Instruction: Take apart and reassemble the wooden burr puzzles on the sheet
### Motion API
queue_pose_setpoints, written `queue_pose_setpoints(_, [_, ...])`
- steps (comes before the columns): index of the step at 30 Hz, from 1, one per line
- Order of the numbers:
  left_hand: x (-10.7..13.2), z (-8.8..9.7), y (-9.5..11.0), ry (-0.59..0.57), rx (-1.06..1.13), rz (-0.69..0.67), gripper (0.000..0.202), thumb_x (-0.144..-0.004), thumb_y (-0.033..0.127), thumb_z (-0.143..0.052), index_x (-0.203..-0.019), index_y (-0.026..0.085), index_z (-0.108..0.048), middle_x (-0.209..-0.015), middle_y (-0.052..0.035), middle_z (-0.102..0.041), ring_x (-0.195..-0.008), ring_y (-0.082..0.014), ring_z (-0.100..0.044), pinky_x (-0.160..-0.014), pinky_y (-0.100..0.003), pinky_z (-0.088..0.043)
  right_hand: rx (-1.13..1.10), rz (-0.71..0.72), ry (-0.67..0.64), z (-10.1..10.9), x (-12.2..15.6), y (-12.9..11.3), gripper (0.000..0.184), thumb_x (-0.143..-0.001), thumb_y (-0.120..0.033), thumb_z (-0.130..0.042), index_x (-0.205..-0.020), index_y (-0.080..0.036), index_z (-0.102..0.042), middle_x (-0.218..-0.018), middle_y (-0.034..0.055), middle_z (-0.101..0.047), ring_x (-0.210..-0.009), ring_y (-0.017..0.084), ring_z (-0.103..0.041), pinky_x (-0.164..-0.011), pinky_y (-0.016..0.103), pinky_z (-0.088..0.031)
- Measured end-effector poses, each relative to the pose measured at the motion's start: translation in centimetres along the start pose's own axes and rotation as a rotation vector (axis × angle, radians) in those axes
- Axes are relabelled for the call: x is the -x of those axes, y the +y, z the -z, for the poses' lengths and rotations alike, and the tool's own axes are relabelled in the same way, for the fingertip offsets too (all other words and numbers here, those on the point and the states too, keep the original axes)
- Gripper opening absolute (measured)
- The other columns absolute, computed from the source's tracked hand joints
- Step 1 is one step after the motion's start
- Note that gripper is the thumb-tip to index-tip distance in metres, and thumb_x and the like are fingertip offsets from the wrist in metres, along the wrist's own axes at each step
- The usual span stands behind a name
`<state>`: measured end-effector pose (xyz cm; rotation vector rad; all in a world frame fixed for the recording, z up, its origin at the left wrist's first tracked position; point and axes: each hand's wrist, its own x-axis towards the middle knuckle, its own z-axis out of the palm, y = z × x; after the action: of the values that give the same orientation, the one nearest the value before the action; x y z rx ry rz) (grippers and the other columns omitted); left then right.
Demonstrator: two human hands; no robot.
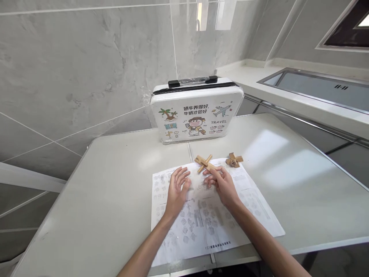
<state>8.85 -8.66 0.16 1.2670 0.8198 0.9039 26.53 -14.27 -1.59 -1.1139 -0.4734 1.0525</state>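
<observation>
My right hand [226, 187] pinches the near end of a wooden interlocking puzzle [203, 161], light brown bars crossed in an X, over the top edge of a printed sheet [198, 240]. My left hand [178, 192] hovers or rests over the sheet's left part, holding nothing. Its fingers are slightly bent and apart, a short way from the puzzle. A second wooden puzzle [234, 160], a darker compact cross with a mark on its face, lies at the sheet's upper right corner. Rows of small diagrams cover the paper.
Behind the puzzles stands a white cartoon-printed suitcase [198, 111] in clear plastic wrap, its black handle on top. The pale table [115, 207] has a seam down its middle. A counter with a sink [317, 86] runs along the right, and a grey tiled wall rises behind.
</observation>
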Motion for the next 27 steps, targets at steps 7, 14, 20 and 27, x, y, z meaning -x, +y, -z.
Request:
queue_pose_setpoints(7, [-0.3, 0.1, -0.6, 0.037, -0.058, 0.001, 0.035, -0.096, 0.048, -0.070, -0.121, 0.026, -0.058, -0.129, -0.0096, -0.064, -0.117, -0.0235, -0.066, -0.103, -0.040, -0.051, -0.059, 0.058, 0.250, 1.2, -1.0, 0.0, 0.046, -0.083, -0.048, -0.086, -0.088, -0.025, -0.047, -0.100, 0.0085, -0.082, -0.083, 0.025, -0.081, -0.058, 0.029, -0.063])
queue_pose_setpoints(14, [-0.2, 0.1, -0.4, 0.034, -0.105, 0.035, 0.030, -0.098, 0.048, -0.067, -0.116, 0.025, -0.060, -0.123, -0.0073, -0.064, -0.112, -0.0216, -0.064, -0.101, -0.038, -0.049, -0.146, 0.045, 0.262, 2.1, -1.6, 0.5, 0.047, -0.077, -0.044, -0.091, -0.090, -0.024, -0.051, -0.107, 0.0107, -0.082, -0.092, 0.028, -0.081, -0.062, 0.030, -0.068])
queue_pose_setpoints(20, [-0.2, 0.3, -0.5, 0.015, -0.120, 0.035, 0.030, -0.098, 0.049, -0.065, -0.114, 0.024, -0.060, -0.116, -0.0062, -0.064, -0.109, -0.0219, -0.065, -0.099, -0.037, -0.049, -0.166, 0.007, 0.229, 2.0, -1.6, 0.3, 0.045, -0.077, -0.045, -0.092, -0.090, -0.022, -0.055, -0.109, 0.0128, -0.082, -0.094, 0.028, -0.081, -0.062, 0.030, -0.069])
queue_pose_setpoints(27, [-0.1, 0.1, -0.2, 0.004, -0.139, 0.037, 0.028, -0.099, 0.048, -0.065, -0.113, 0.024, -0.061, -0.113, -0.0063, -0.066, -0.107, -0.0217, -0.066, -0.096, -0.037, -0.051, -0.101, -0.004, 0.237, 2.0, -1.4, 0.1, 0.050, -0.078, -0.045, -0.091, -0.102, -0.023, -0.054, -0.103, 0.0103, -0.081, -0.085, 0.026, -0.080, -0.058, 0.032, -0.069])
